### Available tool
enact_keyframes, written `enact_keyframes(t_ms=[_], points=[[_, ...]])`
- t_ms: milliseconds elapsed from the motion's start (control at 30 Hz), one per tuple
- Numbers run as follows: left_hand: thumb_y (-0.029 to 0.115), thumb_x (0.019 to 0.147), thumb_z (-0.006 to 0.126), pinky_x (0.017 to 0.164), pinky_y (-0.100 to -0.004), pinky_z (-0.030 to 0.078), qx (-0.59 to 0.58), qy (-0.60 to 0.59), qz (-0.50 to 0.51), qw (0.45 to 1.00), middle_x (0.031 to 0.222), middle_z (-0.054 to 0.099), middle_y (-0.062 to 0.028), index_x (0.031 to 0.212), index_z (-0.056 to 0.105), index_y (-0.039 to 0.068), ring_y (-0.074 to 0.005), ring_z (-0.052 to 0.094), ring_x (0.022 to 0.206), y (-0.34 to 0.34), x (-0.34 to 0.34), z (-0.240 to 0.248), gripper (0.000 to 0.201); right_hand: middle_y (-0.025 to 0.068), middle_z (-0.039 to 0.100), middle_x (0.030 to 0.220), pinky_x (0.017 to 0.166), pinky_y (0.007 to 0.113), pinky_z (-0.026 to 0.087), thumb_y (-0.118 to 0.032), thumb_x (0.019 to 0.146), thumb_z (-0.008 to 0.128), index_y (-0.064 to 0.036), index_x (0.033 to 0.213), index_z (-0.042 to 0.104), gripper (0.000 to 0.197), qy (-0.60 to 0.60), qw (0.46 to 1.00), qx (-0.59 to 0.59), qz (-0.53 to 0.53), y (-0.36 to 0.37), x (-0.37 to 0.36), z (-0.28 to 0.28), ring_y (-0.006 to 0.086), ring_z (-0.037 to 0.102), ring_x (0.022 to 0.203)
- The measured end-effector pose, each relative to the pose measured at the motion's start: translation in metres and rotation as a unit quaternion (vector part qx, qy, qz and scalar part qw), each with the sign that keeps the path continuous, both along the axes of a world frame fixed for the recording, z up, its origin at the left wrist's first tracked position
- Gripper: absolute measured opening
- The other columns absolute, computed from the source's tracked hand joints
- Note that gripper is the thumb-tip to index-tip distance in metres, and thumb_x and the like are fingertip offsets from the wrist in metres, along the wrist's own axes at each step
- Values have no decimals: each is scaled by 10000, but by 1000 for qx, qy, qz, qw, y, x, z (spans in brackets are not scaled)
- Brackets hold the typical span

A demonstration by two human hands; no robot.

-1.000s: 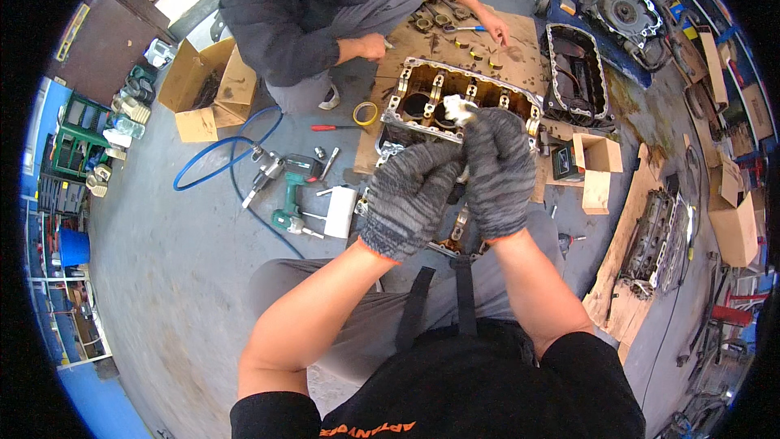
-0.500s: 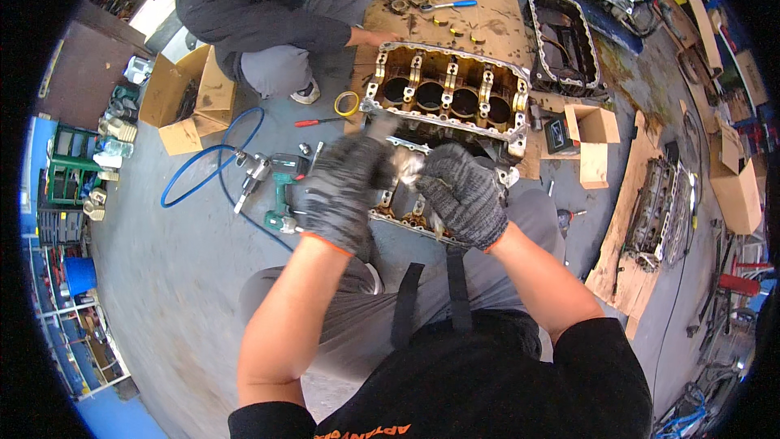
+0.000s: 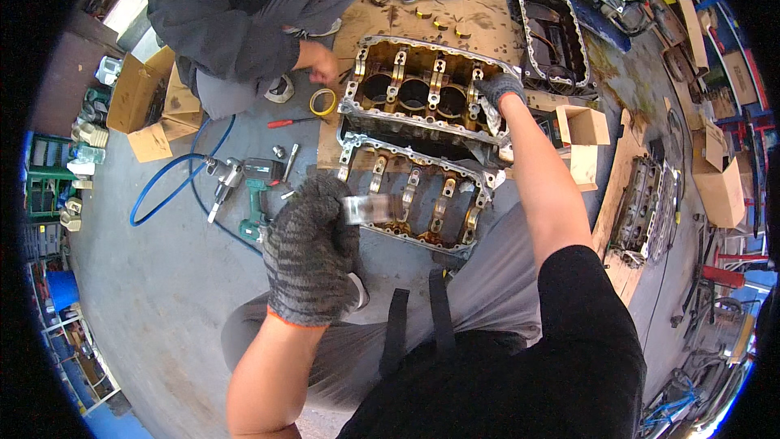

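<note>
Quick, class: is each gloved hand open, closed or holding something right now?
Left hand: closed, holding a shiny metal piece, blurred.
Right hand: closed on a white rag, at the engine block.

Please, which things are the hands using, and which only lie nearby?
In use:
shiny curved metal piece, left hand
crumpled white cloth, right hand
silvery metal engine block

Lying nearby:
round yellow tape roll
red-handled screwdriver
green power tool

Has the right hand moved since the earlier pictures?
Yes: judged against the engine block, the right hand has moved forward and rightward, to the block's right end.
</note>
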State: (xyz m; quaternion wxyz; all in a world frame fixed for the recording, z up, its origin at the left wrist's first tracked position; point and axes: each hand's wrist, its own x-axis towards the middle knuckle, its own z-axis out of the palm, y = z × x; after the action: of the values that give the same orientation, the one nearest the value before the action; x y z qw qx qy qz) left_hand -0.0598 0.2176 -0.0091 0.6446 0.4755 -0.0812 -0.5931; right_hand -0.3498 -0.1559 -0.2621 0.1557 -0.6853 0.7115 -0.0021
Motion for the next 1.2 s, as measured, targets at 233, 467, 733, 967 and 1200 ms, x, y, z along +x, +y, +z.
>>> enact_keyframes(t_ms=[233, 467, 733, 967, 1200], points=[[0, 878, 599, 772, -287, 522, 11, -336, -129, 933, 964, 632, -43, 1149, 628, 33, -141, 606, 856, 4, 8, -23, 274, 167, 629, 1298, 981, 424, 490, -610, 756, 713, -83, 1258, 653, 730, 48, 998, -5, -42, 0, 35, 14, 322, 607, 1191], [494, 964, 556, 473, -262, 363, 170, -92, -83, 978, 679, 559, -28, 1020, 649, 98, -106, 482, 528, -15, -7, -11, 411, 183, 624, 1288, 950, 454, 504, -460, 886, 550, -95, 1239, 660, 520, 47, 998, 10, -39, 23, 46, 39, 369, 607, 1174], [474, 969, 573, 481, -254, 367, 140, -70, -133, 979, 726, 594, -27, 962, 650, 100, -92, 478, 538, -23, -7, -6, 381, 193, 592, 1331, 992, 427, 484, -513, 809, 679, -91, 1342, 579, 687, 47, 999, -7, 8, 23, 41, 35, 355, 593, 1192], [247, 890, 684, 727, -319, 494, -6, -296, -196, 935, 964, 657, -60, 1077, 673, 72, -172, 615, 839, -16, -5, -9, 256, 189, 662, 1220, 946, 432, 505, -538, 797, 688, -69, 1183, 692, 608, 58, 996, 4, -62, 29, 52, 42, 351, 641, 1114], [122, 866, 673, 812, -325, 495, 26, -208, -206, 956, 992, 656, -56, 1085, 665, 41, -170, 615, 895, -13, -10, -5, 234, 210, 622, 1291, 1000, 416, 464, -642, 782, 677, -29, 1255, 637, 775, 23, 994, 96, -50, 9, 27, 5, 351, 586, 1210]])
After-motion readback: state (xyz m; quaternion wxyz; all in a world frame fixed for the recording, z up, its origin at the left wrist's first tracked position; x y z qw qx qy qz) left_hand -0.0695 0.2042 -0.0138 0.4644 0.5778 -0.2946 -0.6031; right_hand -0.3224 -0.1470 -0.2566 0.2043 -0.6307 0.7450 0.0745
